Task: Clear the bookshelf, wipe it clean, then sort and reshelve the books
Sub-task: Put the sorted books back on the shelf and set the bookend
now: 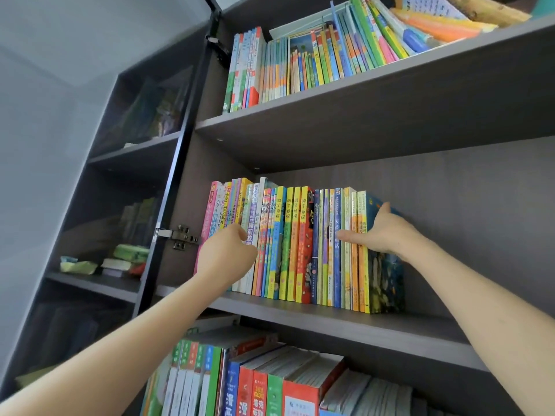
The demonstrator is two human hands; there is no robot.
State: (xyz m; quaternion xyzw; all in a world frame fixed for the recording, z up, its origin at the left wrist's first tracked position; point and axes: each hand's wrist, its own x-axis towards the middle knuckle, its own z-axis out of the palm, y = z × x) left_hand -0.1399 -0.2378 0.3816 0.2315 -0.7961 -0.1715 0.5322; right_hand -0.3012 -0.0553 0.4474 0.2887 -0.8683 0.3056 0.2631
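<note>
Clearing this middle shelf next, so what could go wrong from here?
The row of books is long; with the left hand near one end and right hand at the other, middle books may slip out and fall if lifted together. The shelf right of the row has no support, so thin books could topple if the right hand lets go.

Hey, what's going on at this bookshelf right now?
A person is reaching up with both hands to the middle shelf, which holds an upright row of books. The right hand clasps the last few books at the row's right end, thumb across the spines and fingers round the outer cover. The left hand is curled at the spines near the left end; its grip is unclear.
</note>
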